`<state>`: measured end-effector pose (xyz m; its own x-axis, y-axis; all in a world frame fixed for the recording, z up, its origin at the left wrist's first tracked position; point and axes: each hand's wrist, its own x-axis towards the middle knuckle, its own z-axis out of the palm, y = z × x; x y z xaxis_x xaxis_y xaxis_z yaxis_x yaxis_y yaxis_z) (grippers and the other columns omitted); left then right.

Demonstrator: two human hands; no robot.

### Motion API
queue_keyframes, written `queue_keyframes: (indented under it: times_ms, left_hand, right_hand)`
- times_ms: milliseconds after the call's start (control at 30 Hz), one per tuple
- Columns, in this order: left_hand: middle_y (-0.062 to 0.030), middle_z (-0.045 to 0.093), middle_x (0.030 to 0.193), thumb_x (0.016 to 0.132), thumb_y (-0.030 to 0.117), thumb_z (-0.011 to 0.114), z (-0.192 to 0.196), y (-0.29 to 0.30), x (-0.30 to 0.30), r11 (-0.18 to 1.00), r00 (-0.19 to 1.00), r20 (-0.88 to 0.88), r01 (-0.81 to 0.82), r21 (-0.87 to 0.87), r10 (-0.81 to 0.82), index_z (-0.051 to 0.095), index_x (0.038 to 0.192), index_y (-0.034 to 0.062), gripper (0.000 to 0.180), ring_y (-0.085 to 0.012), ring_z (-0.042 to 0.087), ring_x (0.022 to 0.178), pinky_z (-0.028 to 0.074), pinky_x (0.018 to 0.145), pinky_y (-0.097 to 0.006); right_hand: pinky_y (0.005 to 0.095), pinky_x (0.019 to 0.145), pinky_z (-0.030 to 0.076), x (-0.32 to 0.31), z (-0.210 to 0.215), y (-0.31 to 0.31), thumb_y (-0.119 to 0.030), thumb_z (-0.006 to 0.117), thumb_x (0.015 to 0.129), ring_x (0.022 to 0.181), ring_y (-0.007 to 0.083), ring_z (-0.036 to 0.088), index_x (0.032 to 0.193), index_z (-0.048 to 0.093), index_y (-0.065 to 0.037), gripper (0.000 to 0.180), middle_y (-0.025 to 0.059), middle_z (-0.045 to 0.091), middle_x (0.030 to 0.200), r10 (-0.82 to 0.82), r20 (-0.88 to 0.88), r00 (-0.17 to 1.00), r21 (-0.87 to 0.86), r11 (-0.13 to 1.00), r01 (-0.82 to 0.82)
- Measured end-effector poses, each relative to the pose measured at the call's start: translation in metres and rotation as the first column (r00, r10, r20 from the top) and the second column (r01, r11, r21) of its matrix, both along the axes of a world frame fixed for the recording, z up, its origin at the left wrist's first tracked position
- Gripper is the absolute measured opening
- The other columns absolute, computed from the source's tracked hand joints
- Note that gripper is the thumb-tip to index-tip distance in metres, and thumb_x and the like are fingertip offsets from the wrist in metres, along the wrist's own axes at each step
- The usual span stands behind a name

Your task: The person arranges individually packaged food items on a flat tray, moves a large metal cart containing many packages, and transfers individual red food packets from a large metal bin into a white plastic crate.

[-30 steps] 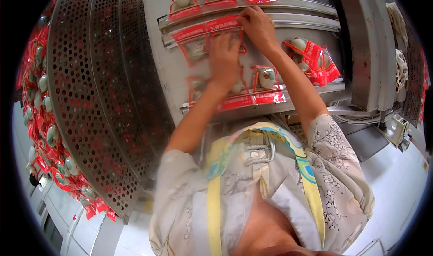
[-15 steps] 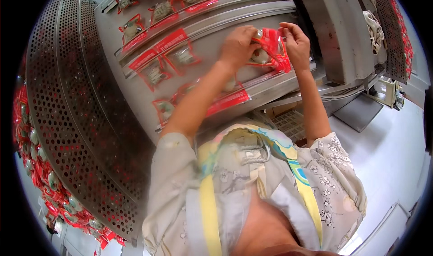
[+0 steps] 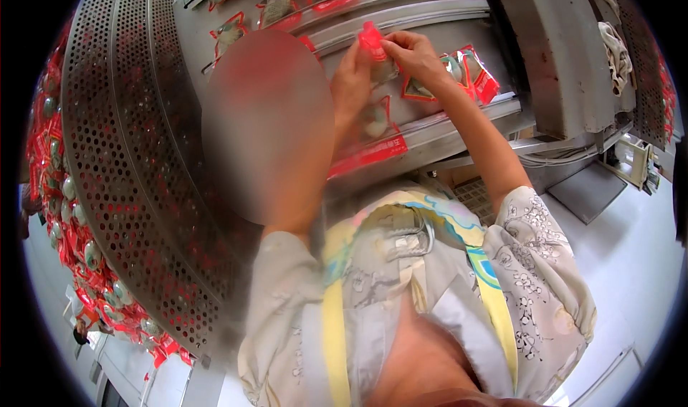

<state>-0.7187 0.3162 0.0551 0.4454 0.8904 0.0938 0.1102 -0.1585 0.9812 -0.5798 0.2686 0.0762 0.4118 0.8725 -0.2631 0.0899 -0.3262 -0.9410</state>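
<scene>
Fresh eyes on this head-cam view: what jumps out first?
Probably the bright red packet at upper centre, held between the left hand and right hand above the metal table. Next, the big curved metal panel full of holes on the left, with a mass of red packets along its outer side. A blurred oval also hides the area left of the hands.

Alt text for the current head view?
A person's left hand and right hand hold a red-and-clear pouch above a metal worktop. Egg pouches lie nearby and beyond the metal rails; a perforated metal panel curves along the left; part is blurred out.
</scene>
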Motion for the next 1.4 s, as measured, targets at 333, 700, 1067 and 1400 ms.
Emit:
queue_keyframes:
  times_ms: [333,700,1067,1400]
  left_hand:
    - [-0.0197,0.060,0.074,0.089,0.027,0.049,-0.033,-0.001,-0.020,0.973,0.917,-0.350,-0.224,-0.056,0.191,0.061,0.079,-0.0011,0.033,-0.0314,0.058,0.063,0.043,0.060,-0.041]
    - [-0.0062,0.060,0.078,0.088,0.024,0.052,-0.048,0.008,-0.008,0.361,0.913,0.086,-0.069,-0.930,0.398,0.056,0.092,0.0059,0.019,-0.0187,0.059,0.066,0.050,0.057,-0.035]
    - [-0.0232,0.035,0.134,0.075,0.007,0.060,0.017,-0.029,-0.017,0.927,0.922,-0.367,0.025,0.374,0.123,0.045,0.123,0.0029,0.050,-0.0394,0.032,0.125,0.026,0.105,-0.044]
    - [-0.0188,0.049,0.121,0.070,0.006,0.061,0.024,0.034,-0.044,0.769,0.871,-0.354,-0.041,0.638,0.340,0.054,0.111,0.0041,0.042,-0.0356,0.044,0.115,0.036,0.097,-0.044]
  right_hand:
    - [0.0259,0.059,0.045,0.001,-0.021,0.008,-0.031,0.059,0.082,0.064,0.0107,0.058,0.085,0.067,-0.001,0.031,0.0055,0.063,0.067,0.025,0.057,0.998,-0.220,0.975,-0.012]
    - [0.0344,0.060,0.047,0.014,-0.062,0.039,-0.039,0.061,0.077,0.059,0.0207,0.060,0.077,0.068,-0.002,0.037,0.0108,0.064,0.065,0.029,0.268,0.963,-0.245,0.969,0.039]
    - [0.0301,0.057,0.048,-0.003,-0.039,0.027,-0.019,0.063,0.079,0.057,0.0196,0.061,0.081,0.067,-0.005,0.015,0.0072,0.065,0.073,-0.242,0.180,0.953,0.040,0.970,0.239]
    - [0.0385,0.074,0.048,0.003,-0.008,0.052,-0.028,0.065,0.076,0.085,0.0276,0.059,0.089,0.064,-0.012,0.020,0.0077,0.060,0.091,-0.044,0.765,0.642,0.052,0.999,0.007]
